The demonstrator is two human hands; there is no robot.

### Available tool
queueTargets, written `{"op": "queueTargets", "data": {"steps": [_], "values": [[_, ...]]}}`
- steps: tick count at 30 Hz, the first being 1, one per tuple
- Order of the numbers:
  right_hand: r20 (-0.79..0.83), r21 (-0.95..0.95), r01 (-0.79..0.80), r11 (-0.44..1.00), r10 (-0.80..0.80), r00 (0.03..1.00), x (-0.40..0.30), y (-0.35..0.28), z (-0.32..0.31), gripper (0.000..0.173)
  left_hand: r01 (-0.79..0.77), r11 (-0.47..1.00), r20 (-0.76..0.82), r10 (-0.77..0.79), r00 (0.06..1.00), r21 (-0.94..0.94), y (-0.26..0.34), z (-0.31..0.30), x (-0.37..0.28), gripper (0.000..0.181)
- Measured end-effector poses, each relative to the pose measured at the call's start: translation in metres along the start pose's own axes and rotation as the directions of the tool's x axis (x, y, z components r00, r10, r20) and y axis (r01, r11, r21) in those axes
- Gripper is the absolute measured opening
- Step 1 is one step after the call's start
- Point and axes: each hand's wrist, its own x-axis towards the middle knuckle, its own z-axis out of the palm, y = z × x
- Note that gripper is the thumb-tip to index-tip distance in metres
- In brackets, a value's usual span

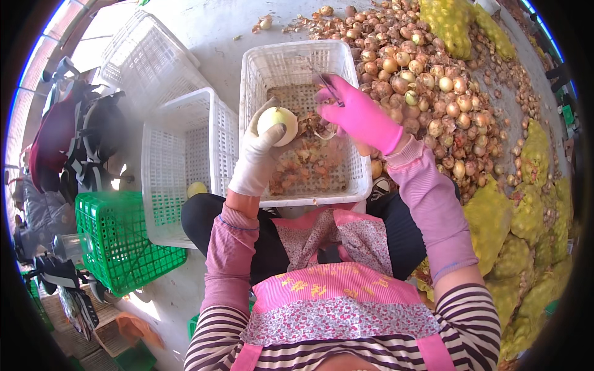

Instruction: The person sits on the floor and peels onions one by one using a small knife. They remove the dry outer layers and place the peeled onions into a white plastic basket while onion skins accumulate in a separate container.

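My left hand (253, 162), in a pale glove with dark-stained fingers, holds a peeled whitish onion (277, 126) over a white plastic crate (315, 201). In my right hand (359, 116), gloved in pink, is a small knife (329, 86), its thin blade angled up and away from me. Blade and onion are apart. Some strips of onion skin (325, 133) are just under my right fingers; whether they hang from the hand or lie lower, I cannot tell. More dry brown skins (306, 169) cover part of the crate's floor.
Left of my knee stands a second white crate (222, 139) with a peeled onion (197, 188) inside. A green crate (130, 241), another white crate (148, 60) and a scooter-like vehicle (93, 125) are further left. To the right spreads a heap of unpeeled onions (436, 102), with yellow mesh sacks (487, 222) beyond.
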Motion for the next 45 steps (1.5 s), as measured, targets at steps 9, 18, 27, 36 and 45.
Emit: {"op": "queueTargets", "data": {"steps": [9, 18, 27, 36, 45], "values": [[-0.059, -0.606, 0.339, 0.719, -0.466, 0.883, -0.059, -0.023, 0.023, 0.035, 0.187, 0.982, 0.130, -0.183, 0.975, -0.019, -0.007, 0.000, 0.001, 0.091], [0.212, -0.743, 0.493, 0.453, -0.540, 0.815, -0.045, -0.020, 0.019, 0.027, 0.017, 0.995, 0.236, -0.039, 0.971, 0.094, 0.014, 0.012, -0.018, 0.087], [0.156, -0.878, 0.438, 0.195, -0.747, 0.646, -0.025, 0.017, 0.007, 0.030, 0.120, 0.978, 0.270, -0.071, 0.960, -0.170, -0.002, 0.009, -0.007, 0.084], [0.317, -0.838, 0.540, 0.076, -0.737, 0.597, 0.007, 0.014, -0.010, 0.027, 0.259, 0.903, 0.302, -0.155, 0.941, -0.342, -0.012, 0.001, -0.009, 0.067], [-0.349, -0.754, -0.090, 0.650, -0.281, 0.894, -0.003, 0.008, -0.105, 0.049, 0.009, 0.998, 0.328, -0.031, 0.944, 0.067, 0.068, 0.006, -0.059, 0.112]]}}
